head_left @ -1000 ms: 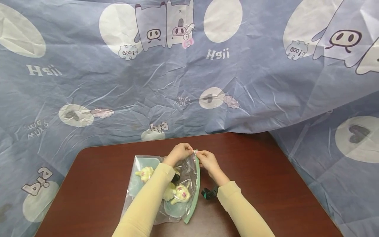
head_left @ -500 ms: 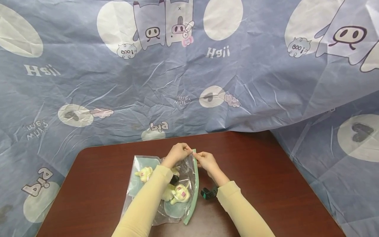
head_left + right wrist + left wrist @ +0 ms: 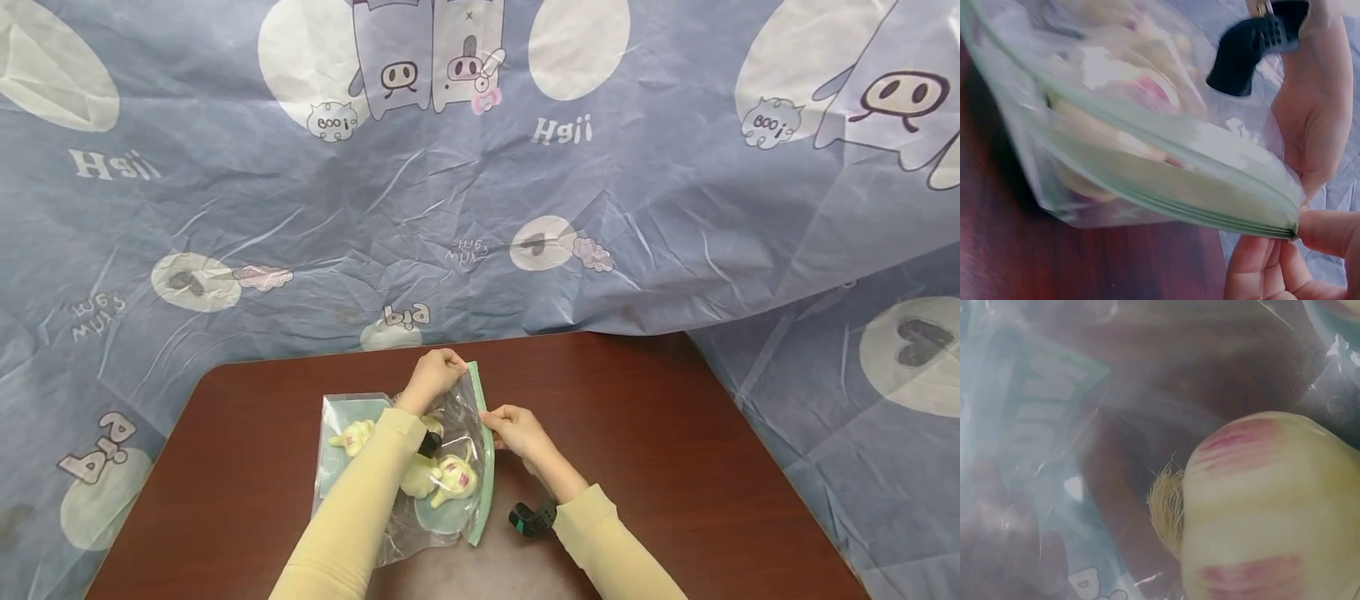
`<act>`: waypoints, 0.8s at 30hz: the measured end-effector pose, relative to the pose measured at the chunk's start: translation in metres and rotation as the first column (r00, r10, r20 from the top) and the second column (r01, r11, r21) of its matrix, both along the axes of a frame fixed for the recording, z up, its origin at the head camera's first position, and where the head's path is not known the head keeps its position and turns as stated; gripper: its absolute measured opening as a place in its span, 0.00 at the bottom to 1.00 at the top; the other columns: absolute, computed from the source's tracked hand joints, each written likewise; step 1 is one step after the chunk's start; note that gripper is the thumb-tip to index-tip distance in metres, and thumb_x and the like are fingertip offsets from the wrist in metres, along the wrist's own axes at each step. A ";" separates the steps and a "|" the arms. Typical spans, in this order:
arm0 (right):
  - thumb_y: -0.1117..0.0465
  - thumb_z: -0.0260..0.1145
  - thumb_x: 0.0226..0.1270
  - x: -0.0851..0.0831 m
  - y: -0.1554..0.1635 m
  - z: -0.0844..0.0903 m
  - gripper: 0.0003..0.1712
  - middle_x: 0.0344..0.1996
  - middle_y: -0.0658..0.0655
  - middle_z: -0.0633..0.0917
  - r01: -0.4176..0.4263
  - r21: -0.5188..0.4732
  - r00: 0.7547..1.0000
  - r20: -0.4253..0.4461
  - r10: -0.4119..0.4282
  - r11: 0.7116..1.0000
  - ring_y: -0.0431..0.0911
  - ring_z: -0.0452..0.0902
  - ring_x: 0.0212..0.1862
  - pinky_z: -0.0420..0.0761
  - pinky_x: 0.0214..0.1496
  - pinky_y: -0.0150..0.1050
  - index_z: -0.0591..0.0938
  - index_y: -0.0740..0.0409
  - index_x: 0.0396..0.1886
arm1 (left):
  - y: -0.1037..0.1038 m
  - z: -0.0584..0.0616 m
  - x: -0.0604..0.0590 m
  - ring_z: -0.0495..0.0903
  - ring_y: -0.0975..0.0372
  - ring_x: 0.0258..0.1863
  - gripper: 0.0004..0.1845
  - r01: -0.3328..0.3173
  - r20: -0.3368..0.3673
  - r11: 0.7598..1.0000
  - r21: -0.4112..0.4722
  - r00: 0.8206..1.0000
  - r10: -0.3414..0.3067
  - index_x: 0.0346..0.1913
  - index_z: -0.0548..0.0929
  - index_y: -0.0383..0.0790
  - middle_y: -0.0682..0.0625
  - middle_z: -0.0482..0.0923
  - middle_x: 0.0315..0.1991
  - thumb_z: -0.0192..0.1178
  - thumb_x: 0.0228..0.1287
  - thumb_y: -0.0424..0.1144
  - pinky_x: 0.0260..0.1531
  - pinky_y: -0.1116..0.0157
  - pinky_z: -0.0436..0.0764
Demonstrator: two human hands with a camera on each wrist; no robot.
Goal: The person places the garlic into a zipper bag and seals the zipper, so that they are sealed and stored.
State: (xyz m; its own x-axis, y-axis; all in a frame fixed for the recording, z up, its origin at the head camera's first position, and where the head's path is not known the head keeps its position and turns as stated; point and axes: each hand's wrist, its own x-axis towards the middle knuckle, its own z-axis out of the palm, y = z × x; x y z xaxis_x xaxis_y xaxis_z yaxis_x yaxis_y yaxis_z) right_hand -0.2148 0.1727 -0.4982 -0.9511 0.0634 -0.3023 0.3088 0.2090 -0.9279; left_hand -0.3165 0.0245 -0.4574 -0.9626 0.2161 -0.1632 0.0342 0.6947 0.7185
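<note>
the bag, clear plastic with a green zip strip along its right edge, is lying on the brown table, a little left of the middle and close to the person. soft yellow toys are sitting inside it, pressing against the plastic. near the front edge, a black strap is showing at the right wrist. the right hand is pinching the zip strip about halfway along, thumb and fingertips closing on the green edge. the left forearm is lying across the bag, and further back the left hand is gripping the far corner of the strip, fingers curling round it. behind the table a blue sheet with cartoon pigs is hanging.
</note>
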 end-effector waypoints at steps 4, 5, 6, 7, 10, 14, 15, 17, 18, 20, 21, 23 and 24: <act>0.58 0.62 0.71 0.012 -0.002 0.001 0.13 0.27 0.51 0.78 -0.027 -0.031 1.000 -0.005 0.027 0.999 0.41 0.76 0.29 0.82 0.39 0.37 0.81 0.65 0.33 | -0.002 -0.001 -0.002 0.76 0.60 0.29 0.08 -0.022 -0.012 1.000 0.006 1.000 0.022 0.37 0.85 0.40 0.47 0.84 0.34 0.59 0.70 0.39 0.30 0.67 0.74; 0.58 0.62 0.71 0.016 -0.003 0.001 0.13 0.27 0.51 0.77 -0.034 -0.037 0.999 -0.006 0.033 0.999 0.41 0.76 0.28 0.82 0.39 0.37 0.81 0.65 0.33 | -0.003 -0.001 -0.002 0.76 0.60 0.29 0.08 -0.026 -0.015 1.000 0.006 1.000 0.026 0.37 0.85 0.40 0.47 0.84 0.34 0.59 0.70 0.39 0.31 0.67 0.74; 0.58 0.62 0.71 0.019 -0.003 0.001 0.13 0.26 0.51 0.77 -0.037 -0.047 0.999 0.001 0.037 0.998 0.42 0.76 0.29 0.82 0.39 0.37 0.81 0.65 0.33 | -0.003 -0.001 -0.002 0.77 0.60 0.30 0.07 -0.030 -0.018 1.000 0.007 0.999 0.030 0.37 0.85 0.40 0.47 0.84 0.35 0.59 0.70 0.39 0.31 0.66 0.74; 0.58 0.62 0.71 0.023 -0.004 0.001 0.13 0.26 0.51 0.77 -0.042 -0.053 0.999 0.001 0.042 0.998 0.42 0.75 0.29 0.83 0.39 0.38 0.80 0.65 0.33 | -0.004 -0.001 -0.002 0.77 0.59 0.30 0.08 -0.034 -0.017 0.999 0.012 0.999 0.034 0.37 0.85 0.40 0.46 0.85 0.35 0.59 0.70 0.39 0.31 0.66 0.74; 0.58 0.62 0.71 0.034 -0.005 0.000 0.13 0.27 0.51 0.77 -0.059 -0.061 0.998 -0.004 0.058 0.996 0.43 0.75 0.30 0.83 0.41 0.41 0.80 0.66 0.34 | -0.004 -0.001 -0.002 0.78 0.58 0.31 0.08 -0.041 -0.009 0.999 0.021 0.999 0.041 0.38 0.85 0.39 0.46 0.85 0.36 0.59 0.70 0.39 0.34 0.64 0.76; 0.58 0.62 0.71 0.050 -0.006 -0.004 0.14 0.27 0.51 0.78 -0.070 -0.088 0.997 -0.015 0.069 0.994 0.42 0.76 0.29 0.85 0.41 0.44 0.79 0.67 0.35 | -0.005 -0.003 -0.002 0.80 0.58 0.33 0.08 -0.031 -0.023 0.999 0.011 0.999 0.031 0.39 0.85 0.39 0.45 0.85 0.37 0.60 0.70 0.39 0.37 0.62 0.78; 0.59 0.62 0.71 0.053 -0.006 -0.005 0.14 0.27 0.51 0.78 -0.072 -0.096 0.997 -0.016 0.071 0.993 0.42 0.76 0.29 0.85 0.41 0.44 0.79 0.68 0.35 | -0.004 -0.003 -0.002 0.80 0.58 0.33 0.08 -0.029 -0.025 1.000 0.011 0.999 0.030 0.39 0.85 0.39 0.45 0.85 0.36 0.60 0.70 0.40 0.38 0.62 0.78; 0.59 0.62 0.71 0.059 -0.006 -0.007 0.14 0.27 0.51 0.78 -0.080 -0.114 0.997 -0.018 0.079 0.990 0.41 0.77 0.28 0.85 0.40 0.43 0.79 0.69 0.36 | -0.004 -0.003 -0.001 0.80 0.58 0.33 0.08 -0.026 -0.028 1.000 0.014 0.999 0.026 0.38 0.85 0.39 0.46 0.86 0.36 0.60 0.70 0.40 0.39 0.61 0.79; 0.59 0.62 0.71 0.061 -0.005 -0.007 0.14 0.26 0.51 0.78 -0.083 -0.125 0.997 -0.018 0.082 0.989 0.40 0.77 0.27 0.85 0.40 0.43 0.79 0.69 0.36 | -0.003 -0.003 -0.001 0.80 0.58 0.33 0.08 -0.025 -0.032 1.000 0.012 0.999 0.026 0.38 0.85 0.39 0.46 0.86 0.36 0.60 0.69 0.40 0.39 0.61 0.79; 0.59 0.62 0.72 0.066 -0.005 -0.009 0.14 0.26 0.50 0.78 -0.097 -0.142 0.995 -0.020 0.095 0.985 0.40 0.77 0.27 0.85 0.40 0.42 0.78 0.69 0.37 | -0.003 -0.003 -0.001 0.80 0.58 0.32 0.08 -0.025 -0.027 1.000 0.015 0.999 0.026 0.38 0.85 0.39 0.46 0.86 0.35 0.60 0.70 0.40 0.39 0.61 0.79; 0.59 0.61 0.72 0.068 -0.004 -0.009 0.14 0.26 0.50 0.78 -0.102 -0.154 0.995 -0.019 0.100 0.983 0.40 0.77 0.27 0.85 0.39 0.41 0.78 0.69 0.38 | -0.002 -0.003 -0.001 0.80 0.58 0.32 0.08 -0.028 -0.030 1.000 0.012 0.999 0.028 0.38 0.85 0.39 0.46 0.86 0.35 0.60 0.70 0.40 0.39 0.61 0.79; 0.59 0.61 0.72 0.073 -0.004 -0.009 0.14 0.26 0.50 0.78 -0.112 -0.177 0.994 -0.015 0.111 0.978 0.39 0.77 0.27 0.85 0.39 0.40 0.78 0.69 0.38 | -0.002 -0.003 -0.001 0.80 0.58 0.32 0.08 -0.032 -0.039 0.999 0.005 0.999 0.032 0.38 0.85 0.39 0.46 0.86 0.34 0.60 0.70 0.40 0.38 0.61 0.79; 0.58 0.61 0.72 0.075 -0.003 -0.010 0.14 0.26 0.50 0.78 -0.117 -0.184 0.993 -0.014 0.116 0.976 0.39 0.77 0.27 0.85 0.39 0.39 0.78 0.69 0.37 | -0.002 -0.003 -0.001 0.80 0.58 0.31 0.08 -0.035 -0.043 0.999 0.004 0.998 0.035 0.38 0.85 0.38 0.46 0.86 0.34 0.60 0.70 0.39 0.38 0.62 0.79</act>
